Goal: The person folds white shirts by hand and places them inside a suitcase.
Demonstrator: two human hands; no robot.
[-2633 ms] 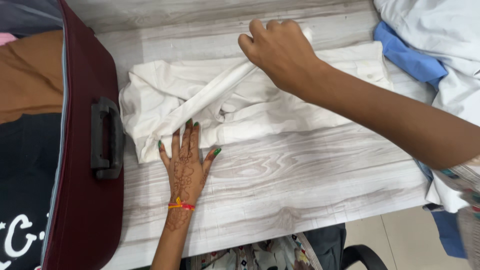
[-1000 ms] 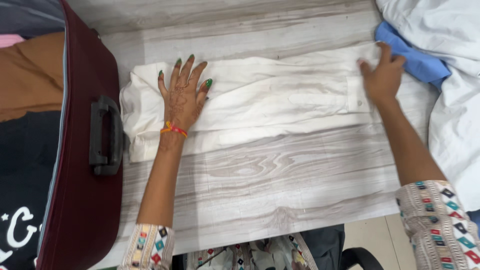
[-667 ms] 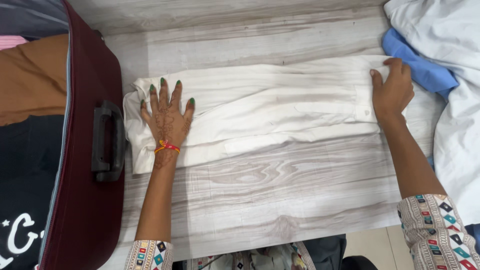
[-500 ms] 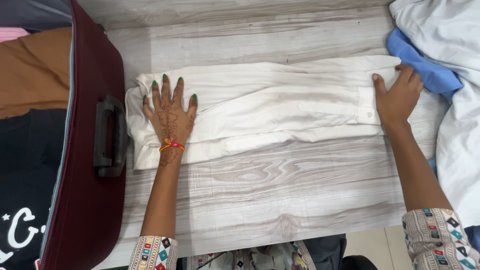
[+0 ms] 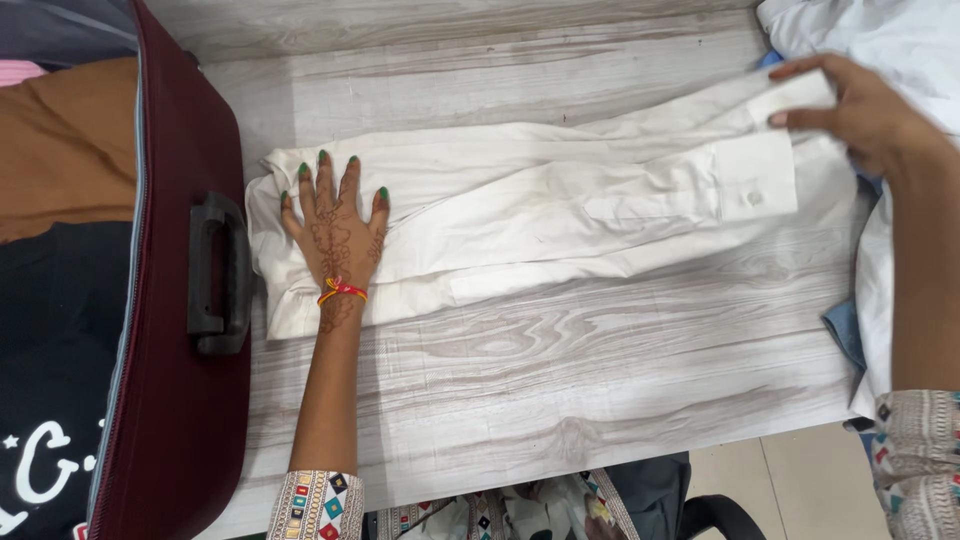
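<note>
White shirt, folded into a long narrow band, lies across the pale wood-grain table, its left end just beside the maroon suitcase and its right end reaching the heap of white and blue clothes at the table's far corner. The left hand lies flat on the left end with fingers spread wide, pinning the cloth down. The right hand is pinching the cuffed end between thumb and fingers and lifting it a little off the table, while a second cuff with a button lies flat just below. To my eye this is the lengthwise fold in hand: the raised end looks ready to be carried over toward the pinned end, which calls for keeping the left palm firm and the edges in line. The suitcase lies open at the left, brown and dark garments packed inside, its black handle facing the shirt. Below the table edge, a patch of tiled floor and part of a dark chair show.
</note>
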